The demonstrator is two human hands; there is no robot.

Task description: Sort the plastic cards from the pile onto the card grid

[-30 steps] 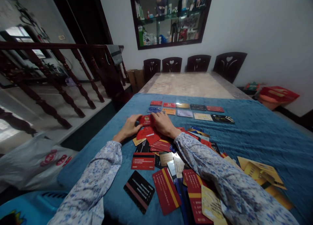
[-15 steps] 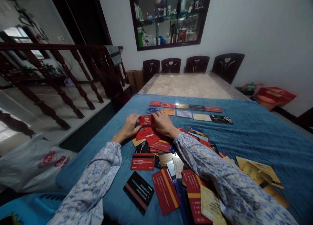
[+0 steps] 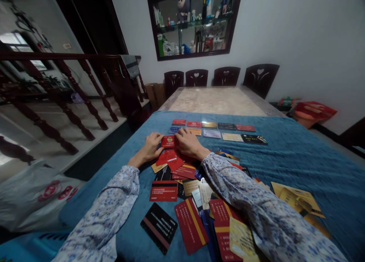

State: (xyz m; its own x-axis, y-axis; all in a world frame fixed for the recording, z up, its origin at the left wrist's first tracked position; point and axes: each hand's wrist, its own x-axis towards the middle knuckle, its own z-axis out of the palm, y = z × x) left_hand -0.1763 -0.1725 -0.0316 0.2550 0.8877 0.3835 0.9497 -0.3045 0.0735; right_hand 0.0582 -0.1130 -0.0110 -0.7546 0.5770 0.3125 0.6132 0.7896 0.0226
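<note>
Both my hands rest on the blue cloth (image 3: 296, 155) and hold one red card (image 3: 168, 141) between them by its short ends. My left hand (image 3: 149, 149) pinches its left end and my right hand (image 3: 188, 143) its right end. Just beyond the red card lie two rows of cards (image 3: 216, 130), laid out side by side. Under and behind my wrists spreads a loose heap of cards (image 3: 196, 201), red, black and gold, reaching down to the near edge.
Bare marble table top (image 3: 218, 100) lies beyond the cloth, with dark chairs (image 3: 225, 76) at its far end. A wooden railing (image 3: 71, 83) runs on the left, a white plastic bag (image 3: 34, 197) below it. Gold cards (image 3: 299, 199) lie at right.
The hands keep hold of the red card and barely shift; the view has drifted a little to the right and down.
</note>
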